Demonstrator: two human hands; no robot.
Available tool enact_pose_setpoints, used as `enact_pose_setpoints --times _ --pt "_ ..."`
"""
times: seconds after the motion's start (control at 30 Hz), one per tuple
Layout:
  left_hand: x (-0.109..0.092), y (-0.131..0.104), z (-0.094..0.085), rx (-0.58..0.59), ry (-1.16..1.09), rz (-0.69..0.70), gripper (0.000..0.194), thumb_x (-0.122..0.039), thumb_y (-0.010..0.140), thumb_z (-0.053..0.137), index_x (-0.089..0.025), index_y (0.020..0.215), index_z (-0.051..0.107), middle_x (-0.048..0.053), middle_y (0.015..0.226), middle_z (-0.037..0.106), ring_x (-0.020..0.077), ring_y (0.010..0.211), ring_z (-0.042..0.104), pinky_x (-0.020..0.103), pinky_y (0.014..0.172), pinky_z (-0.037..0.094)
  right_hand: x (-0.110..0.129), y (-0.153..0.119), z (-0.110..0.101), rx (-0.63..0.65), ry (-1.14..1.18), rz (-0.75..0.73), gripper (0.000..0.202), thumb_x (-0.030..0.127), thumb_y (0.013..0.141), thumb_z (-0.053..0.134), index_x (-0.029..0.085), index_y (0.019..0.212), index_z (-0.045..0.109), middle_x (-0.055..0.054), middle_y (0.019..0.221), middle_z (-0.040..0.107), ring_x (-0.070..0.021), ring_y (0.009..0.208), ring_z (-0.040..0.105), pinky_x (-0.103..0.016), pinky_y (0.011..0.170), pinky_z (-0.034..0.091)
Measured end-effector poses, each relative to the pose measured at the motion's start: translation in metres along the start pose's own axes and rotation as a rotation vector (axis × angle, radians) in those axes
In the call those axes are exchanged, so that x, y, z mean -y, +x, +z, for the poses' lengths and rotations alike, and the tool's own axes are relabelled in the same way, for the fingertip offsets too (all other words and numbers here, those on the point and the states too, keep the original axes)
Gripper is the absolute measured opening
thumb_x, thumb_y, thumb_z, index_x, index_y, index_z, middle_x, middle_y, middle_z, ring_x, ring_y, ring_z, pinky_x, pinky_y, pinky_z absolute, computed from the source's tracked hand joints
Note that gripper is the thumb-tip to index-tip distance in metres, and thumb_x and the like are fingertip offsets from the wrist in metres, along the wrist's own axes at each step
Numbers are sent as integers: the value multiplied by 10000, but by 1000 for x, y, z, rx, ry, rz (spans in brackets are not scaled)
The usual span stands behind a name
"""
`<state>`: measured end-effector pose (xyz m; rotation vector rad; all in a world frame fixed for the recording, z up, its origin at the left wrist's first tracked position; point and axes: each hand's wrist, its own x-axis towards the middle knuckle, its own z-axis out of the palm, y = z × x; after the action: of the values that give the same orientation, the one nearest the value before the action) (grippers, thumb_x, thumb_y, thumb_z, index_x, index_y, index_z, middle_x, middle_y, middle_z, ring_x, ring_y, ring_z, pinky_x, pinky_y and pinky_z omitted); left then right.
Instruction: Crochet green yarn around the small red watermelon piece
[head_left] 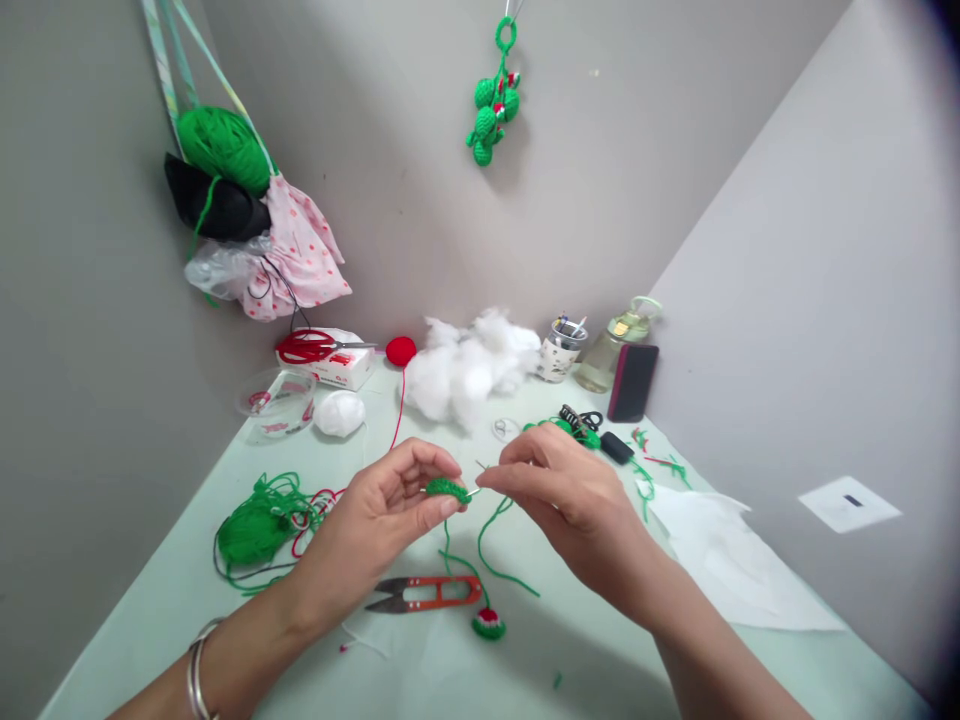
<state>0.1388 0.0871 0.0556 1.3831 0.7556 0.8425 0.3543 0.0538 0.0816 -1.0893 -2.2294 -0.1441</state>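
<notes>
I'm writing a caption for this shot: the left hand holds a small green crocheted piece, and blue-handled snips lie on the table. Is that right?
Not quite: the snips are orange-handled, not blue-handled, as the head view shows. The left hand holds a small green crocheted piece, and the snips lie on the table.

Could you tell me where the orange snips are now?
In the head view, the orange snips lie on the table, low in the picture and below the left hand; a small crochet piece is at their lower right.
</notes>
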Motion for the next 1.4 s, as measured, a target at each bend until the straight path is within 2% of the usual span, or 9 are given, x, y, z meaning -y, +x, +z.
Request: enact_pose_setpoints --times 0.27,0.47,0.6,0.8,1.0,1.17,1.3,1.4 --pt "0 0 0 39 -1 -3 100 -257 887 655 -227 976 622 8 992 621 161 967 587 280 867 481 -2 -3 0 39 -16 -6 364 -61 892 497 207 1021 705 -47 854 631 -163 786 536 -295 653 433" --pt "-1 -1 -2 125 -30 -6 90 -239 893 643 -229 982 633 0 976 606 154 944 576 274 856 466 -2 2 -3 67 146 -7 269 58 967 501 225 966 712 -34 835 640 -144 758 554 -282 649 462" --pt "1 0 -2 160 -95 -13 75 -231 905 651 -242 979 644 -20 954 604 131 942 577 250 867 460 0 3 -2 44 165 -27 296 45 968 481 233 969 710 -34 844 652 -139 763 563 -275 657 477" --pt "3 2 -1 142 -183 -58 68 -232 891 692 -235 950 658 -33 917 626 112 894 611 240 862 469 0 0 -1 23 50 -76 371 -39 918 459 226 1052 683 -47 934 676 -154 810 565 -302 703 484" --pt "4 0 -2 164 -181 -78 52 -249 917 667 -236 965 653 -33 910 645 118 903 640 263 894 467 -5 -1 -1 21 32 -94 381 -63 892 448 213 1018 679 -54 940 684 -164 807 565 -294 662 465" --pt "3 0 -2 174 -192 -75 43 -230 924 656 -232 966 648 -36 901 647 107 888 631 243 877 466 -3 -2 1 36 52 -97 402 -62 903 457 232 1074 672 -44 948 671 -155 822 562 -305 722 483" --pt "4 2 -2 166 -214 -71 60 -237 907 681 -229 956 647 -38 894 644 106 881 621 240 874 465 -1 -2 4 12 106 -104 362 -47 911 489 218 1095 653 -45 944 665 -149 831 576 -287 705 494" --pt "5 2 -2 149 -243 -76 96 -248 883 713 -224 945 643 -37 889 645 109 865 620 243 865 462 4 -2 5 9 117 -72 368 -46 910 483 197 1143 633 -68 1012 669 -145 870 605 -267 721 519"
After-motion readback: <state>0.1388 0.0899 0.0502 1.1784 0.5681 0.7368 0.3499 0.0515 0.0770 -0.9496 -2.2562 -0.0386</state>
